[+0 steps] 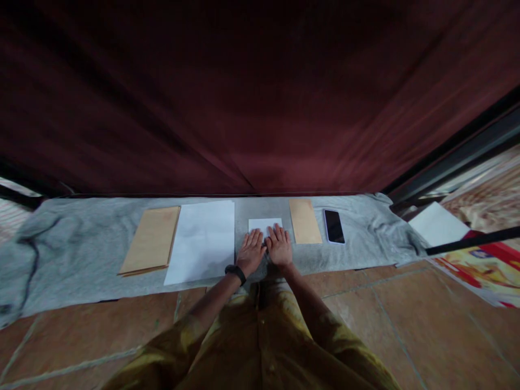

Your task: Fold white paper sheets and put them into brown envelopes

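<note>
A small piece of white paper [265,222], perhaps folded, lies on the grey cloth straight in front of me. My left hand [251,252] rests flat on its left part, fingers stretched forward, a dark band on the wrist. Beside it my right hand [279,246] presses flat on the right part, fingers slightly spread. The two thumbs nearly meet. Both hands cover the paper's near side, so its lower edge is hidden. To the left is a stack of large white sheets [203,238]; a single brown envelope [305,221] lies to the right.
Several large brown envelopes [152,238] are stacked at the left. A phone [334,226] with a dark screen lies right of the small envelope. Grey cloth [89,244] covers the low surface, with a dark red curtain [260,108] behind. A colourful printed box [487,265] stands at the far right.
</note>
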The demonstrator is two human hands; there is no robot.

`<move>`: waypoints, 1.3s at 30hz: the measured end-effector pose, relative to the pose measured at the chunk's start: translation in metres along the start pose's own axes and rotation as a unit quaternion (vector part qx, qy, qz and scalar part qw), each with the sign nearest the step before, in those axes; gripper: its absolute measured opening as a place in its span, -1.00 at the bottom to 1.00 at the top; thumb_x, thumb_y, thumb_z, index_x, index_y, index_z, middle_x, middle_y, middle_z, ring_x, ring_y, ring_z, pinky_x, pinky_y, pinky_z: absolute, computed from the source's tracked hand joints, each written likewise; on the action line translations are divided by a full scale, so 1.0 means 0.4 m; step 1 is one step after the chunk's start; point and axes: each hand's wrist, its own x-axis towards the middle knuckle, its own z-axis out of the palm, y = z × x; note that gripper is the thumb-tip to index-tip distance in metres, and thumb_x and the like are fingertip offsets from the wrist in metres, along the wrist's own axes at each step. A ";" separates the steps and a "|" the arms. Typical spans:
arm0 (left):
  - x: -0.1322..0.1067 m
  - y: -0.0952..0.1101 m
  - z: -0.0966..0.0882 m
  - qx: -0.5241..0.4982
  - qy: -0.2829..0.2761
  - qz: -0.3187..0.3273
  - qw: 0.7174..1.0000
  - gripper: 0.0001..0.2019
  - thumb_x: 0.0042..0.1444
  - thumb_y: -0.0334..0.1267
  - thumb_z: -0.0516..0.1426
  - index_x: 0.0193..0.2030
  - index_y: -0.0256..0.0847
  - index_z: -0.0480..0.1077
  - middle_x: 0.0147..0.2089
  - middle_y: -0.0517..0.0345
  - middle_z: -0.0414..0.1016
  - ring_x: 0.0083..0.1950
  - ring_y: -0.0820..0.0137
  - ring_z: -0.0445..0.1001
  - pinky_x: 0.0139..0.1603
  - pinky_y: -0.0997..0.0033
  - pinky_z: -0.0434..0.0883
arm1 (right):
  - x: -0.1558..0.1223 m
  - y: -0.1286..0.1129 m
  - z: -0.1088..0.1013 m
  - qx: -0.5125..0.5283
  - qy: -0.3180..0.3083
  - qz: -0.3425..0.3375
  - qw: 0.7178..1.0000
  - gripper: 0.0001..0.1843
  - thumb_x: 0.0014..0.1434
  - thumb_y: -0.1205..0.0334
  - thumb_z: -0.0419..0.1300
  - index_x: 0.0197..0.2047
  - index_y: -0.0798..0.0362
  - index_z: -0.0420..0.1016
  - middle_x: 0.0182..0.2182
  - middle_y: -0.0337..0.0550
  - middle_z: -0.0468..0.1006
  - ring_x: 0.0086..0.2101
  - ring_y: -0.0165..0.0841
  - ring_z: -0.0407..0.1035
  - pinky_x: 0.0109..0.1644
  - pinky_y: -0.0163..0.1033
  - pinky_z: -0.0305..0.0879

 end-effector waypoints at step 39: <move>-0.089 0.036 0.013 0.002 0.036 -0.055 0.998 -0.32 0.30 -0.10 -0.03 0.39 -0.66 0.11 0.44 -0.49 0.08 0.50 -0.05 0.02 0.48 -0.13 0.04 | -0.019 0.048 -0.025 0.030 -0.005 -0.034 0.999 -0.50 0.44 0.22 -0.11 0.36 0.12 0.28 0.32 0.08 0.32 0.34 -0.17 0.13 0.38 0.09 0.07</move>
